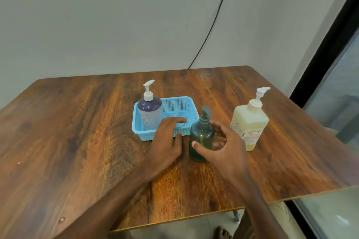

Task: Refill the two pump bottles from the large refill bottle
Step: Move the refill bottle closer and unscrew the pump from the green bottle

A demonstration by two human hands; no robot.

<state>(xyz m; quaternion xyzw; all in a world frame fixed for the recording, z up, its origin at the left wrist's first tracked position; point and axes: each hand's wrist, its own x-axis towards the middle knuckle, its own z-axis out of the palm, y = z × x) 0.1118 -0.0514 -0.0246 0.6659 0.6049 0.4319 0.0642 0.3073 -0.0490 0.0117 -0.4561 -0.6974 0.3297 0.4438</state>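
A dark green pump bottle [200,137] stands upright on the wooden table [77,132], just in front of the right corner of a blue basket [174,105]. My right hand [227,149] is cupped loosely around this bottle with fingers spread, thumb tip at its front and fingers at its right side. A purple-blue pump bottle [150,112] with a white pump stands in the basket's left end. My left hand [169,139] lies over the basket's front rim, fingers inside and thumb on the outer wall. The large pale-yellow refill bottle [249,125] stands upright to the right.
The table's right edge [310,194] runs close past the refill bottle, with a glass panel and dark frame beyond. A black cable [211,23] hangs down the wall behind the table. A bare foot [222,233] shows below the near edge.
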